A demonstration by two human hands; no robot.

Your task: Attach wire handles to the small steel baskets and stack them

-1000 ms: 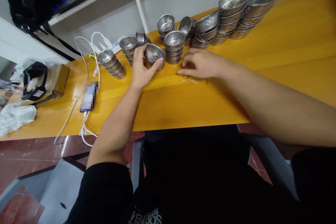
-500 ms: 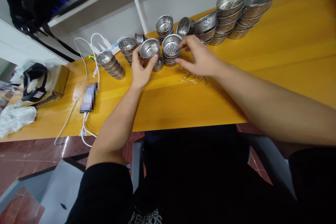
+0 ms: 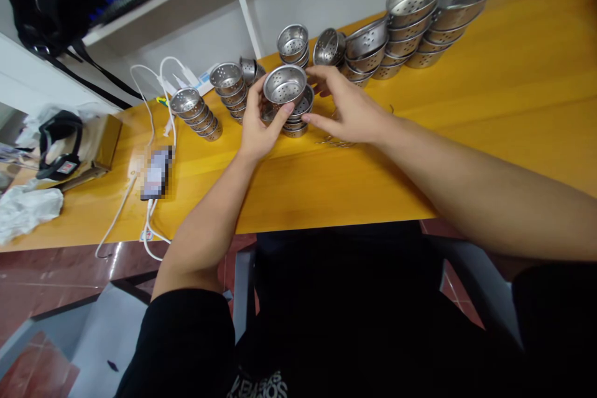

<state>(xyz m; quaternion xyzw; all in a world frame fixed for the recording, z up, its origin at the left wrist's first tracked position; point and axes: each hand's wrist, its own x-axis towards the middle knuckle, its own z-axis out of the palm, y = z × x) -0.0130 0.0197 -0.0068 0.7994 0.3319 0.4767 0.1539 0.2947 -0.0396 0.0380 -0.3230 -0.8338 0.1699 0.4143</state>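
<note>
"While the left hand (image 3: 261,134) grips a metal cup (image 3: 285,85), where does that cup sit?"

"Above a stack of cups (image 3: 295,127), between the two hands. The thumb presses on the near side and the fingers wrap round the left. I can't tell whether its base touches the cup underneath."

"And the right hand (image 3: 342,106)?"

"Spread, thumb and fingers well parted, at the right side of that same stack. From where I stand, I can't tell if the fingertips touch the metal. So the hands stay apart from each other, one on each side."

"What lies under the right palm?"

"Some thin bent wires (image 3: 336,143) on the yellow table (image 3: 298,193), partly hidden by the hand."

"And round about?"

"To the left, a leaning pile (image 3: 198,113), then a second pile (image 3: 227,90) near the left hand. Behind, a back pile (image 3: 293,43) beside a tipped cup (image 3: 330,46). Over to the right, a tall pile (image 3: 413,31) of cups that look wider."

"That's a phone (image 3: 157,173), isn't it?"

"Yes, blurred out, with a white cable (image 3: 150,211) at its near end, well apart from the left hand. Further left, a headset (image 3: 60,149) rests against a cardboard box (image 3: 108,140), near crumpled white plastic (image 3: 30,208)"
</note>
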